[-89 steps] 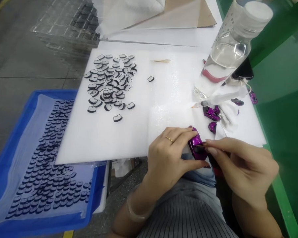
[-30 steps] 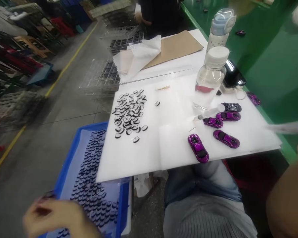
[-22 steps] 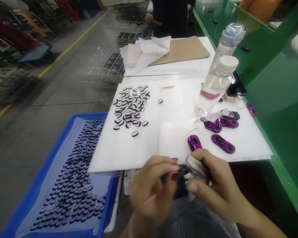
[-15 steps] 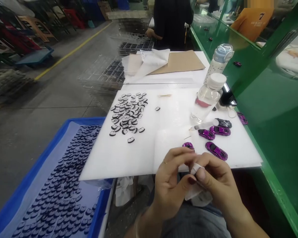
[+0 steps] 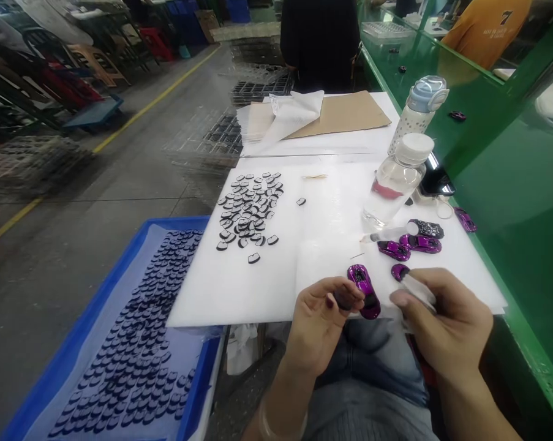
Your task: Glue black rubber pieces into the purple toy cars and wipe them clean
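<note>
My left hand [image 5: 319, 321] is closed on a small dark piece [image 5: 343, 298], pinched between thumb and fingers at the table's front edge; its exact shape is blurred. Right beside those fingertips lies a shiny purple toy car [image 5: 359, 278] on the edge of the white table. My right hand [image 5: 451, 318] grips a crumpled white cloth or tissue [image 5: 422, 290] between thumb and fingers. Behind that cloth, another purple toy car [image 5: 398, 271] shows only in part. Small black curved pieces with pale faces form a loose pile [image 5: 251, 208] on the left of the table.
More purple cars [image 5: 421, 244] lie at the right by a clear bottle [image 5: 394, 184] and a dotted flask [image 5: 416, 113]. A blue tray [image 5: 150, 222] with rows of dark pieces stands at lower left. A green conveyor [image 5: 492, 184] runs along the right. Someone in black [image 5: 319, 43] is ahead.
My hands have moved apart. The white cloth has gone right with my right hand, and a dark piece now shows in my left. The purple car near my left hand is more exposed.
</note>
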Motion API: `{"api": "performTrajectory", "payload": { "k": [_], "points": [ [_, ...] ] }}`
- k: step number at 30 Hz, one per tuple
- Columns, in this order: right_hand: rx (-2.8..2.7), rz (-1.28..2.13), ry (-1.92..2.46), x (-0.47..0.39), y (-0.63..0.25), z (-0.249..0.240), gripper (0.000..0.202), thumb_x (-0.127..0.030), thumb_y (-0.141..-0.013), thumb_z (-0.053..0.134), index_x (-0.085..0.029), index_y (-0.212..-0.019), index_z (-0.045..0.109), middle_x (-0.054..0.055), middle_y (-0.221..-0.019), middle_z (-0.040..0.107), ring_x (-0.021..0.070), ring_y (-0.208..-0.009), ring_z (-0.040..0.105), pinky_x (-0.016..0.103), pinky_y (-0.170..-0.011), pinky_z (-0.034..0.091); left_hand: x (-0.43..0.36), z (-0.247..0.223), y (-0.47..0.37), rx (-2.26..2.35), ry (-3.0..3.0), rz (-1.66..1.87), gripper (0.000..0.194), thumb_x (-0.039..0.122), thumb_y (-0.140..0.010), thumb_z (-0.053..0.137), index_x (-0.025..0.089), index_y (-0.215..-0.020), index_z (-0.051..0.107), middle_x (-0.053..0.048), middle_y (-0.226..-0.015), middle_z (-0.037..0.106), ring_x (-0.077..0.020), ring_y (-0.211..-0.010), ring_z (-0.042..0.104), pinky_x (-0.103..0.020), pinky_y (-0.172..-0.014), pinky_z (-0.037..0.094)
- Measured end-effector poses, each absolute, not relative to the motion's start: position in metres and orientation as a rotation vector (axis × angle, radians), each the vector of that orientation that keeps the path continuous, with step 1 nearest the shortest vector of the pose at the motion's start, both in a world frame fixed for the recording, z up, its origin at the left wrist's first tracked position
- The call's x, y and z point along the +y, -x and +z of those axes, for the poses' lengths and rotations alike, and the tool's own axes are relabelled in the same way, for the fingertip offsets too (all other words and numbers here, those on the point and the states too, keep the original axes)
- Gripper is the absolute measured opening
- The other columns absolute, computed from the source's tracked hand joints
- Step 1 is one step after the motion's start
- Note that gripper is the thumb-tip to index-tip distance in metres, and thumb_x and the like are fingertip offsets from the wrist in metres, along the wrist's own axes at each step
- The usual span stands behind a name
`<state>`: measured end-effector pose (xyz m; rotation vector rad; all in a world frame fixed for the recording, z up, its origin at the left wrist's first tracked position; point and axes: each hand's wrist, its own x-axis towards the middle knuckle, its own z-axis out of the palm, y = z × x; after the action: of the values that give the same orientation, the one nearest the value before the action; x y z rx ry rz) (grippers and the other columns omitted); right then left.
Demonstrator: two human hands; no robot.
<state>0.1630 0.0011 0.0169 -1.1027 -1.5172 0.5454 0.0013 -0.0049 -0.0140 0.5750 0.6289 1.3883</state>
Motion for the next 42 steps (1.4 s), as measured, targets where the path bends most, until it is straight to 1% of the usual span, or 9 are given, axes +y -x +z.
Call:
{"api": "performTrajectory", "payload": {
  "k": [4, 9, 17, 24, 27, 30, 34, 39, 42],
  "points": [
    [-1.889, 0.219, 0.795, 0.013, -0.149, 0.025, 0.016, -0.011, -0.090, 0.067, -0.020, -0.103, 0.069, 0.002, -0.076, 0.062, 0.0109, -0.058, 0.057, 0.022, -0.048, 0.049, -0.008, -0.014, -0.001, 0.642, -0.562, 1.375, 0.026, 0.049, -0.076, 0.086, 0.026, -0.086, 0.082, -0.004, -0.080, 0.078, -0.0158, -0.073, 0.072, -0.028, -0.073, 0.063],
    [-2.071, -0.004, 0.768, 0.012, -0.146, 0.031, 0.015, -0.014, -0.090, 0.061, -0.017, -0.102, 0.069, 0.005, -0.083, 0.060, 0.0109, -0.059, 0.053, 0.025, -0.048, 0.047, -0.011, -0.012, -0.004, 0.690, -0.541, 1.359, 0.029, 0.049, -0.074, 0.087, 0.023, -0.084, 0.082, -0.003, -0.072, 0.075, -0.0158, -0.068, 0.070, -0.029, -0.072, 0.062],
    [-2.102, -0.091, 0.831, 0.005, -0.164, 0.033, 0.018, -0.013, -0.087, 0.066, -0.017, -0.105, 0.068, 0.005, -0.085, 0.057, 0.0112, -0.064, 0.053, 0.026, -0.049, 0.046, -0.007, -0.009, -0.009, 0.736, -0.548, 1.363, 0.029, 0.048, -0.067, 0.092, 0.024, -0.082, 0.084, -0.005, -0.073, 0.077, -0.0150, -0.066, 0.070, -0.025, -0.066, 0.062],
    [-2.103, -0.032, 0.834, 0.002, -0.172, 0.030, 0.010, -0.013, -0.089, 0.064, -0.017, -0.097, 0.069, 0.004, -0.084, 0.061, 0.0115, -0.063, 0.056, 0.026, -0.050, 0.047, -0.014, -0.004, 0.004, 0.778, -0.717, 1.369, 0.022, 0.045, -0.079, 0.084, 0.026, -0.091, 0.084, -0.003, -0.078, 0.080, -0.0140, -0.070, 0.075, -0.021, -0.069, 0.063],
    [-1.937, 0.120, 1.064, 0.002, -0.188, 0.024, 0.013, -0.011, -0.090, 0.067, -0.020, -0.098, 0.072, 0.003, -0.086, 0.064, 0.0105, -0.064, 0.059, 0.025, -0.049, 0.044, -0.018, -0.006, 0.012, 1.069, -1.192, 1.412, 0.017, 0.028, -0.083, 0.083, 0.026, -0.099, 0.082, -0.002, -0.086, 0.081, -0.0141, -0.076, 0.075, -0.022, -0.072, 0.062],
    [-1.842, 0.371, 1.223, 0.003, -0.190, 0.013, 0.007, -0.015, -0.091, 0.068, -0.020, -0.095, 0.072, 0.003, -0.083, 0.066, 0.0123, -0.067, 0.062, 0.025, -0.051, 0.046, -0.018, -0.010, 0.009, 1.333, -1.836, 1.443, 0.018, 0.014, -0.083, 0.081, 0.018, -0.100, 0.078, -0.004, -0.088, 0.078, -0.0154, -0.078, 0.072, -0.026, -0.073, 0.061],
    [-1.799, 0.495, 1.317, 0.002, -0.180, 0.000, 0.004, -0.019, -0.092, 0.068, -0.018, -0.092, 0.072, 0.002, -0.081, 0.066, 0.0121, -0.068, 0.062, 0.025, -0.056, 0.048, -0.014, -0.016, -0.002, 1.373, -2.230, 1.399, 0.015, 0.016, -0.089, 0.076, 0.014, -0.103, 0.074, -0.005, -0.086, 0.072, -0.0164, -0.078, 0.066, -0.031, -0.071, 0.059],
    [-1.834, 0.623, 1.352, 0.001, -0.178, -0.003, 0.004, -0.021, -0.092, 0.069, -0.018, -0.093, 0.071, 0.002, -0.080, 0.063, 0.0124, -0.069, 0.060, 0.026, -0.057, 0.046, -0.014, -0.017, -0.004, 1.453, -2.218, 1.334, 0.020, 0.022, -0.088, 0.077, 0.014, -0.106, 0.073, -0.003, -0.088, 0.066, -0.0145, -0.079, 0.063, -0.028, -0.072, 0.057],
    [-1.844, 0.703, 1.350, 0.000, -0.180, -0.004, 0.006, -0.023, -0.093, 0.069, -0.018, -0.094, 0.071, 0.002, -0.081, 0.062, 0.0137, -0.071, 0.060, 0.026, -0.058, 0.046, -0.015, -0.015, -0.001, 1.476, -2.142, 1.287, 0.018, 0.018, -0.090, 0.075, 0.013, -0.107, 0.073, -0.004, -0.093, 0.065, -0.0137, -0.085, 0.065, -0.026, -0.078, 0.058]
  ]
}}
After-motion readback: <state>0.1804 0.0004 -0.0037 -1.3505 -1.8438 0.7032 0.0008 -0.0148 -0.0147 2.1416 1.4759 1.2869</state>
